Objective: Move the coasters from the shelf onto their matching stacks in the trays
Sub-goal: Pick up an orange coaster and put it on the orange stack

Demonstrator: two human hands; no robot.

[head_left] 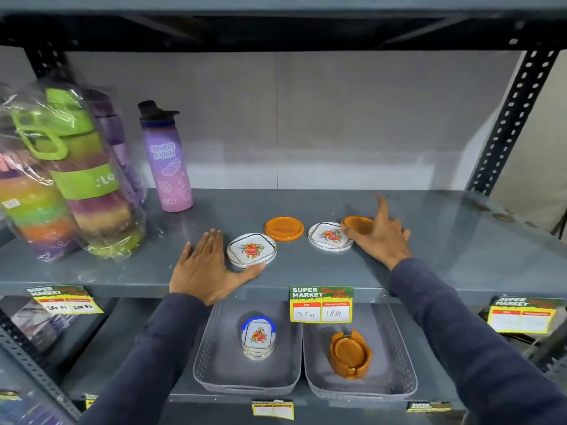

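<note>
On the grey shelf (429, 240) lie two white floral coasters (251, 250) (328, 236) and an orange round coaster (283, 228). My right hand (380, 234) grips a second orange coaster (357, 224), tilted up off the shelf beside the right floral coaster. Flat on the shelf rests my left hand (205, 265), its thumb touching the front edge of the left floral coaster. Below, the left tray (214, 363) holds a stack of floral coasters (258, 338). An orange coaster stack in a holder (349, 352) stands in the right tray (395, 363).
A purple water bottle (167, 161) and wrapped green and rainbow bottles (70, 173) stand at the shelf's left. Price tags (320, 303) hang on the shelf's front edge. A black perforated upright (509, 118) frames the right side.
</note>
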